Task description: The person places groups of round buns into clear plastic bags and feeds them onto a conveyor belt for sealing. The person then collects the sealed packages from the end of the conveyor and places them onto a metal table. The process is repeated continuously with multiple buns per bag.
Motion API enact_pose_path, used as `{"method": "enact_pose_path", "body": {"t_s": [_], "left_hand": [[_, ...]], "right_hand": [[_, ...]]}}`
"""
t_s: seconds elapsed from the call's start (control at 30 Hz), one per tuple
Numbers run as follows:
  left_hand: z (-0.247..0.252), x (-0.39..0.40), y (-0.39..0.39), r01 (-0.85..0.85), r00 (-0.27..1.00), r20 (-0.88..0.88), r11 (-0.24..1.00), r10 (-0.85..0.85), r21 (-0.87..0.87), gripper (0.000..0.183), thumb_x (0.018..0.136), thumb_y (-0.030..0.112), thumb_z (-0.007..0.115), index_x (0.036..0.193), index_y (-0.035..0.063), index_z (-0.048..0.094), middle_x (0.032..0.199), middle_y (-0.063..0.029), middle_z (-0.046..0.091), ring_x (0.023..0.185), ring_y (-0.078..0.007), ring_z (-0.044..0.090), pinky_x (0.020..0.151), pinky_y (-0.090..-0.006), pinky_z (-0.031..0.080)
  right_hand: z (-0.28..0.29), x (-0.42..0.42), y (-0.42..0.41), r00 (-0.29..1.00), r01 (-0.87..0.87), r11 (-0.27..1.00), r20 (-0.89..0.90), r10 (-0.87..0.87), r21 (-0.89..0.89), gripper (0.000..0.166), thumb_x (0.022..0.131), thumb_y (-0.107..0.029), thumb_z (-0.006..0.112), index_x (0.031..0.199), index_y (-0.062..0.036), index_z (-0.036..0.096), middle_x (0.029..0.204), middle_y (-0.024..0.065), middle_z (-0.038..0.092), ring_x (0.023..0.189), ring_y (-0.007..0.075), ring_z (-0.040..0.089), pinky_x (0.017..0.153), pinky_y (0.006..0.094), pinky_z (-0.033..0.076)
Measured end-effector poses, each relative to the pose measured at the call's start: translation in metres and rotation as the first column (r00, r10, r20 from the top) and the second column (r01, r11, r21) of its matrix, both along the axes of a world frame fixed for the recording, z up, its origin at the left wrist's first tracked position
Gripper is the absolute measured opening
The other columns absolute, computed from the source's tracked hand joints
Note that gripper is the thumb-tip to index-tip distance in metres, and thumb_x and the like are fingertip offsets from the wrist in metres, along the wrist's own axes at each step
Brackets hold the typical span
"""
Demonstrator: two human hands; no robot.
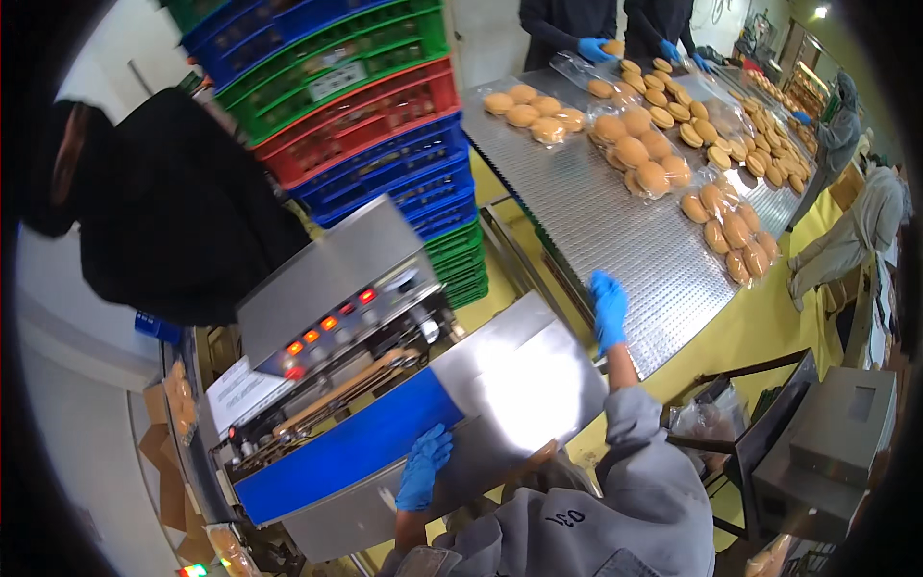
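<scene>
My left hand, in a blue glove, is over the near edge of a blue conveyor belt on a sealing machine. Nothing shows in it, and its fingers look slightly apart. Gloved in blue too, my right hand is stretched out at the near edge of a textured metal table. Its fingers look bent, and their inner side is hidden. Beyond it on the table lie clear bags of round buns. A shiny metal plate lies between my hands.
Stacked plastic crates rise behind the machine. A person in black stands at left. Two gloved workers handle loose buns across the table. At right stand a dark metal frame and a grey box. Bagged buns lie past the belt.
</scene>
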State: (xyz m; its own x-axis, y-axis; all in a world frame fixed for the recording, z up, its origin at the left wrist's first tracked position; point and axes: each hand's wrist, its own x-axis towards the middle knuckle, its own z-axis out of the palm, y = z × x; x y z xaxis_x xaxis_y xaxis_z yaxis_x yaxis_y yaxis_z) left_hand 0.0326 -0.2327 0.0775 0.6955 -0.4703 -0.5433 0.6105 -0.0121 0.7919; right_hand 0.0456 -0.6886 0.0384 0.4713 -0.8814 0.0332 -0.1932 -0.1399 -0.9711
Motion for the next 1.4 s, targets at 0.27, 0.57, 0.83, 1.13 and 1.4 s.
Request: {"method": "enact_pose_path", "body": {"t_s": [0.27, 0.57, 0.83, 1.13, 1.4], "left_hand": [[0.002, -0.027, -0.098, -0.017, 0.999, -0.046, 0.987, 0.025, 0.157, 0.033, 0.093, 0.020, 0.045, 0.121, 0.0044, 0.051, 0.115, -0.0078, 0.057, 0.102, -0.0184, 0.056, 0.087, -0.0291, 0.045], [-0.003, -0.027, -0.151, -0.006, 0.976, -0.216, 0.988, 0.039, 0.152, 0.034, 0.091, 0.017, 0.045, 0.123, 0.0061, 0.050, 0.115, -0.0066, 0.058, 0.103, -0.0174, 0.055, 0.089, -0.0295, 0.043], [0.028, 0.023, -0.233, 0.233, 0.966, 0.131, 0.971, -0.224, -0.060, 0.033, 0.091, 0.014, 0.045, 0.123, 0.0057, 0.050, 0.117, -0.0066, 0.056, 0.105, -0.0154, 0.053, 0.092, -0.0282, 0.041], [0.011, 0.100, -0.399, 0.161, 0.700, 0.700, 0.986, -0.144, 0.042, 0.056, 0.090, 0.022, 0.053, 0.134, -0.0038, 0.029, 0.136, -0.0157, 0.036, 0.121, -0.0234, 0.040, 0.102, -0.0329, 0.031], [-0.041, 0.150, -0.480, 0.079, 0.854, 0.516, 0.997, -0.059, -0.016, 0.027, 0.090, 0.029, 0.052, 0.077, 0.0052, 0.057, 0.072, 0.0013, 0.052, 0.065, -0.0085, 0.045, 0.058, -0.0248, 0.039]], "right_hand": [[-0.045, 0.044, -0.343, 0.965, 0.222, 0.974, -0.133, -0.227, -0.050, 0.021, 0.083, -0.021, 0.050, 0.092, -0.0061, 0.062, 0.076, 0.0114, 0.063, 0.063, 0.0229, 0.059, 0.056, 0.0348, 0.047], [-0.072, 0.105, -0.360, 0.918, -0.132, 0.814, 0.379, -0.114, 0.566, 0.009, 0.083, -0.013, 0.045, 0.079, -0.0116, 0.053, 0.057, 0.0004, 0.043, 0.045, 0.0144, 0.043, 0.039, 0.0311, 0.040], [-0.028, 0.122, -0.207, 0.912, 0.012, 0.771, 0.309, -0.269, 0.637, 0.010, 0.083, -0.014, 0.044, 0.074, -0.0129, 0.048, 0.054, 0.0016, 0.038, 0.041, 0.0142, 0.040, 0.036, 0.0332, 0.042], [-0.012, -0.058, -0.088, 0.974, 0.070, 0.888, 0.160, -0.159, 0.454, 0.018, 0.086, -0.019, 0.043, 0.077, -0.0053, 0.050, 0.054, 0.0039, 0.045, 0.042, 0.0165, 0.046, 0.041, 0.0338, 0.044], [-0.013, -0.202, -0.059, 0.798, 0.396, 0.764, 0.222, -0.561, 0.509, 0.029, 0.091, -0.030, 0.042, 0.078, -0.0064, 0.053, 0.054, 0.0041, 0.049, 0.042, 0.0146, 0.049, 0.040, 0.0268, 0.041]]}}
